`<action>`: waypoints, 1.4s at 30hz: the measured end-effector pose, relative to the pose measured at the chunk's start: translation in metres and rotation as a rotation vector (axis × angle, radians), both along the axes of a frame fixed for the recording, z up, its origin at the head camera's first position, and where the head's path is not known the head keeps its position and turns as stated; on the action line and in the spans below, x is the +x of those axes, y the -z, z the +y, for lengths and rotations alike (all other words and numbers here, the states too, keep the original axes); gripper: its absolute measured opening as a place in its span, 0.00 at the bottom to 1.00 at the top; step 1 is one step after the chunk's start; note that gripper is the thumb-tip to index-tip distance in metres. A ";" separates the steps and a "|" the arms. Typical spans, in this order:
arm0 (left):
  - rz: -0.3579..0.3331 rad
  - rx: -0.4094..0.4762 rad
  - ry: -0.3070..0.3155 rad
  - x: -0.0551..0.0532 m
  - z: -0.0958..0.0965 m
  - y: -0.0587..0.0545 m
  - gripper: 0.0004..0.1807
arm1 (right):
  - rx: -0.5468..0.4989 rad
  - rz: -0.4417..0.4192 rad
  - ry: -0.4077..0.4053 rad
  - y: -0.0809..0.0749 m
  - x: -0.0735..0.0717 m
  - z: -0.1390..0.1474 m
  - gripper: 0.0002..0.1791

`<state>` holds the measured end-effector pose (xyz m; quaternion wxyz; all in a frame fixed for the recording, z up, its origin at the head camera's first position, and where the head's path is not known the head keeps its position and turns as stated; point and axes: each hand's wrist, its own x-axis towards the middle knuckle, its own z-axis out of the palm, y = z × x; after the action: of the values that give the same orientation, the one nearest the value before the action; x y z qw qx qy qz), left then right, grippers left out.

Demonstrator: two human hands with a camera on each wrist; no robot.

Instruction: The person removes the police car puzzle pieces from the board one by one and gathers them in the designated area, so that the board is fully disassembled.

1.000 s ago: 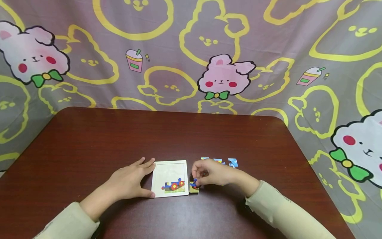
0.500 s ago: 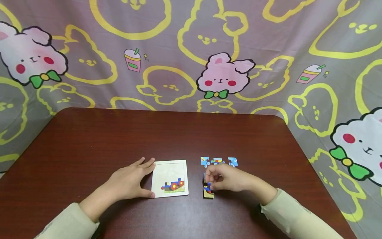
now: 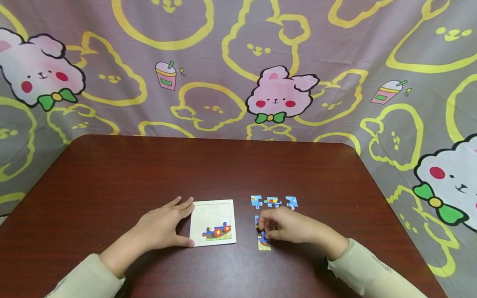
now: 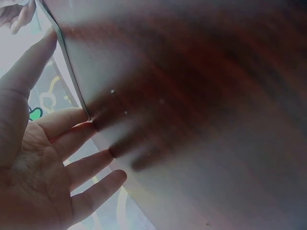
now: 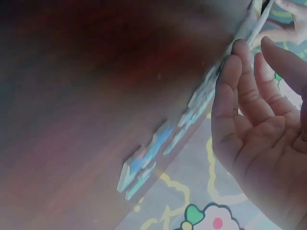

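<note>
A square white puzzle tray (image 3: pixel 208 213) lies on the table. In its lower right part sit joined jigsaw pieces (image 3: pixel 217 233) with a blue and red vehicle picture. My left hand (image 3: pixel 158 225) is spread along the tray's left side, thumb and fingertips at its edge. To the right of the tray, my right hand (image 3: pixel 290 226) is at a puzzle piece (image 3: pixel 264 246) that lies flat on the table, its top part hidden by the fingertips. In the right wrist view the right thumb (image 5: pixel 283 60) and fingers stand apart, loosely bent, with nothing between them.
Behind the right hand lie a blue corner piece (image 3: pixel 256 201), a piece with red and yellow blocks (image 3: pixel 272 201) and another blue piece (image 3: pixel 292 202). One more piece (image 3: pixel 256 220) shows partly beside the right fingers. A patterned curtain (image 3: pixel 208 62) hangs behind the brown table (image 3: pixel 179 165).
The right hand has carried the puzzle piece away from the tray's edge to the right and laid it on the table. The left hand and tray stay in place.
</note>
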<state>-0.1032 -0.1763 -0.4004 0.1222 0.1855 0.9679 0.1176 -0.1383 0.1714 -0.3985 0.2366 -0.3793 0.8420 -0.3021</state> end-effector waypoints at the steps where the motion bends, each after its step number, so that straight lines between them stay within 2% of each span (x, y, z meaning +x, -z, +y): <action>1: 0.000 0.000 -0.001 0.000 0.000 0.000 0.54 | 0.001 0.015 0.002 0.000 -0.001 0.001 0.08; 9: 0.004 0.001 -0.003 0.000 0.000 0.001 0.54 | -0.045 0.078 -0.005 -0.005 -0.010 -0.007 0.07; 16: 0.013 0.004 0.003 -0.001 0.000 0.000 0.54 | -0.003 0.073 -0.038 -0.010 -0.016 -0.039 0.07; 21: 0.012 0.005 0.005 -0.001 0.000 0.001 0.54 | 0.008 0.083 -0.093 -0.012 -0.020 -0.065 0.09; 26: 0.000 0.008 -0.001 -0.001 -0.001 0.002 0.54 | 0.037 0.109 -0.159 -0.009 -0.023 -0.087 0.10; 31: -0.006 0.008 0.000 -0.002 -0.001 0.001 0.53 | 0.093 0.116 -0.173 -0.007 -0.026 -0.102 0.11; 42: -0.019 0.010 -0.002 -0.001 -0.001 0.001 0.54 | 0.160 0.136 -0.224 0.002 -0.028 -0.113 0.11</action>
<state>-0.1044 -0.1774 -0.4014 0.1301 0.1841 0.9663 0.1241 -0.1658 0.0582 -0.4001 0.2404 -0.4703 0.8299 -0.1796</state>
